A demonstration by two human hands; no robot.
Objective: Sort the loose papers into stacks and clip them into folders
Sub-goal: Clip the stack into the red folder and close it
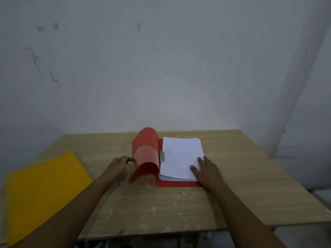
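Head view shows the right hand (206, 170) flat on the paper stack (180, 158) to steady it in the red folder (179, 184) on the table (232, 176), while the left hand (119, 167), its grip seemingly pinching the curled cover (146, 156), folds it shut.

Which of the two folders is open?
The red folder, mid-table, is open: its cover curls up beside the clipped paper stack. The yellow folder at the left lies flat and closed.

Two bare forearms, left hand (119, 165) and right hand (207, 170) ungloved, sleeveless.
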